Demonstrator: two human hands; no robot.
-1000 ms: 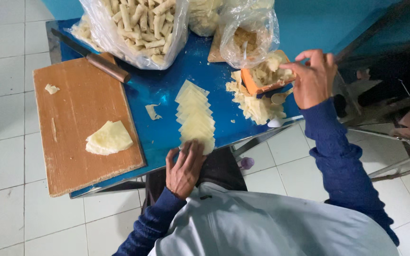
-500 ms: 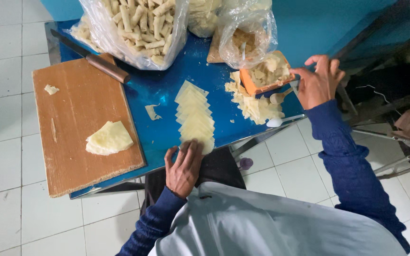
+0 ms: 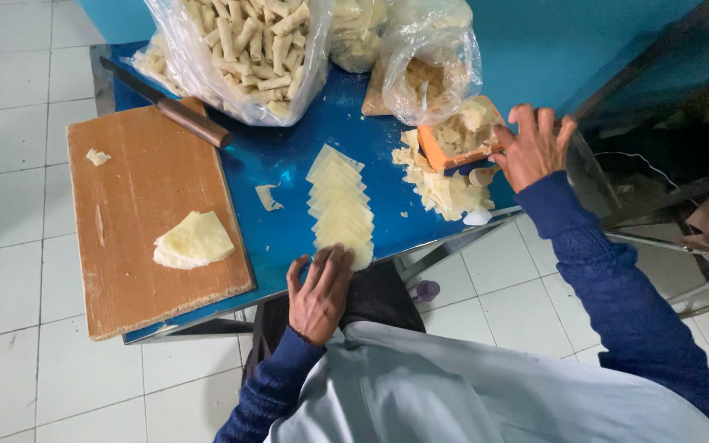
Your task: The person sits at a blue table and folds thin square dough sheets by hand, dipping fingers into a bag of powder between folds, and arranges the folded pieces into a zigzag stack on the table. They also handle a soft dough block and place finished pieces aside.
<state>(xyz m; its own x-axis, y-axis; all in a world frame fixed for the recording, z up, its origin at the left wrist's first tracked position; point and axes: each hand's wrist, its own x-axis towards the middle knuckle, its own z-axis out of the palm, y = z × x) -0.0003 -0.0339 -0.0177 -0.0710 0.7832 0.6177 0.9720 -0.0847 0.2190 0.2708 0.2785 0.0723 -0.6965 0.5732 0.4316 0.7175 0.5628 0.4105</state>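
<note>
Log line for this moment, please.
left hand: flat on wrapper row end | right hand: at orange tray, filling pile beside | board: wrapper stack

our left hand (image 3: 322, 294) lies flat, palm down, fingers stretched forward and close together, its blue-sleeved forearm drawn in near the body; our right hand (image 3: 535, 148) reaches far out, arm extended, fingers spread and curled

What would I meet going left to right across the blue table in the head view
wooden cutting board → stack of cut wrappers on it → small scrap → fanned row of wrappers, left hand at its near end → filling pile → right hand
</note>
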